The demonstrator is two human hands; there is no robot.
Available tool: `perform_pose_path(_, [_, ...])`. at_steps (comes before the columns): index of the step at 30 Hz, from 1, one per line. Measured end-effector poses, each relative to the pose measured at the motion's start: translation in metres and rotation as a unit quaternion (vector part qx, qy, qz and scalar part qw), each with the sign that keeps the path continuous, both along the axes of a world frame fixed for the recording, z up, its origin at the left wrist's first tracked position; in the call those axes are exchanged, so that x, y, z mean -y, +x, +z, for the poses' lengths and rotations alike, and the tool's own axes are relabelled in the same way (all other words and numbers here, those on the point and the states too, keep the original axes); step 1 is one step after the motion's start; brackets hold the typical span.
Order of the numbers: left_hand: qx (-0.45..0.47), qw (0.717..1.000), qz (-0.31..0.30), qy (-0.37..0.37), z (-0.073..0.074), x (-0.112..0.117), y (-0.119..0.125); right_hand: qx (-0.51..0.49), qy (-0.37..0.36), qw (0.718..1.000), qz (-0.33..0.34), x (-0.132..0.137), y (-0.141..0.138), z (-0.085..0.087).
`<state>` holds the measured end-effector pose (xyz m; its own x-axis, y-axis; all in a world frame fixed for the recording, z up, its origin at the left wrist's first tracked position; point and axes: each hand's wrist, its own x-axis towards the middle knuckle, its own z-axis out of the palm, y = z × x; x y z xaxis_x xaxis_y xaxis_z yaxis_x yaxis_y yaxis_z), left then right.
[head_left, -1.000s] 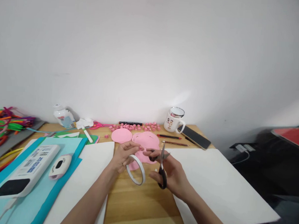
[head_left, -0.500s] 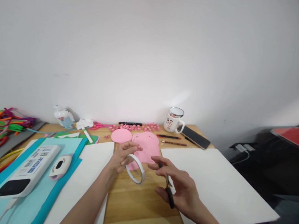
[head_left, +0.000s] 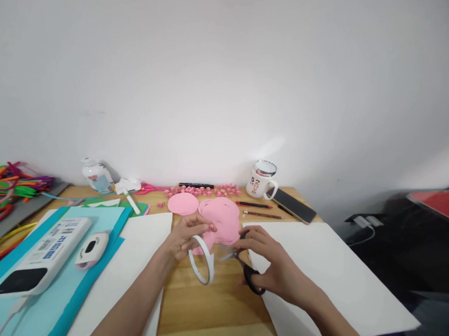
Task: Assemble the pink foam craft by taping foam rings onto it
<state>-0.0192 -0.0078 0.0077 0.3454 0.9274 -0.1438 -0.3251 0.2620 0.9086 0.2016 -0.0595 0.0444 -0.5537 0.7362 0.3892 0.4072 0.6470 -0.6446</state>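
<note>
Right fingers [head_left: 256, 245] grip scissors [head_left: 238, 255], blades [head_left: 227, 257] swung toward tape roll [head_left: 209, 267]; left fingers [head_left: 192, 230] still hold roll, pink curl [head_left: 211, 228].

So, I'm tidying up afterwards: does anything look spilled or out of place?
Only slightly: one small pink piece lies left of the pink disc, apart from the main pink scatter. No liquid spill shows.

A craft workspace occupies a wooden desk [head_left: 217, 303] against a wall [head_left: 198, 86]. Pink cutouts [head_left: 224, 218], pencils [head_left: 263, 214] and scissors [head_left: 236, 254] mark it.
</note>
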Motion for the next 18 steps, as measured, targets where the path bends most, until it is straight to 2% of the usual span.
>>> perform_pose_path(7, [-0.013,0.999,-0.036,0.006,0.0009,0.0016,0.0004,0.103,-0.045,0.992,0.053,-0.0065,-0.0081,0.0066])
perform_pose_path(18, [-0.030,0.998,-0.050,0.017,-0.0082,-0.0002,-0.0024,0.103,-0.068,0.989,0.082,-0.0082,-0.0083,0.0090])
